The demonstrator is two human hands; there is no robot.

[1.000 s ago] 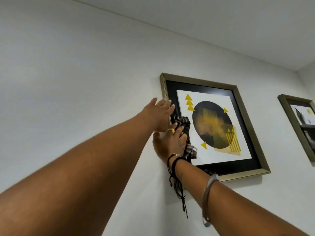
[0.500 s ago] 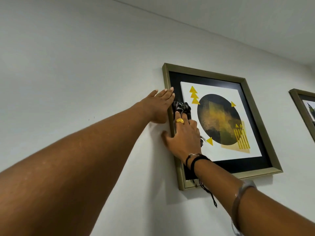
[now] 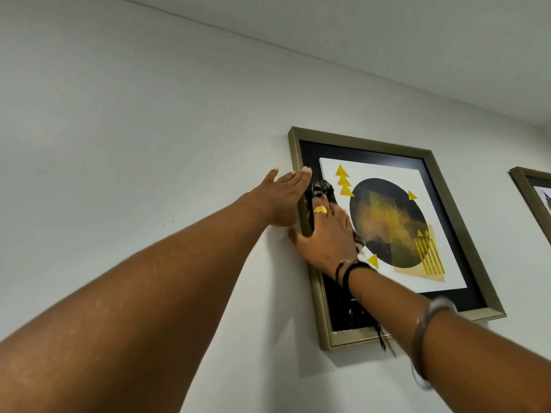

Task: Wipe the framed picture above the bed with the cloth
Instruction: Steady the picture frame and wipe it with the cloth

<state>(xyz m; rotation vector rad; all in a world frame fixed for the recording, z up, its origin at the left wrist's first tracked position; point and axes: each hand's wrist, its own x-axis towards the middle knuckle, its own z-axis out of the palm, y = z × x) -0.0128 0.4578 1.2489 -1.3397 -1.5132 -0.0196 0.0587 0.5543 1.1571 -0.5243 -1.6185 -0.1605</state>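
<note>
Arms: both are reaching up and forward from the lower corners, crossing the bare wall (image 3: 119, 129) towards the picture (image 3: 384, 222).
Bangle: a pale bangle (image 3: 429, 329) is sitting on the right forearm, with dark wrist cords (image 3: 347, 271) nearer the hand, their ends dangling over the frame's bottom rail.
Right hand: the right hand (image 3: 325, 236) is lying flat with fingers close together, pressing the cloth (image 3: 320, 187) against the dark mat at the picture's left side; the thumb is hooking over the left rail, apparently as a guide.
Cloth: it is bunching dark-and-white under and beyond the fingertips, with a scrap showing by the wrist.
Left hand: the left hand (image 3: 280, 198) is lying open and flat, fingers together, partly on the wall and touching the frame's left rail, probably steadying the picture so it is not swinging.
Picture: it is hanging high on the wall, below the ceiling line.
Room: the print, the right mat and the top rail are lying uncovered for wiping; the left hand is blocking the outer left edge.
Beyond: a second frame (image 3: 530, 198) is hanging well apart to the right.
</note>
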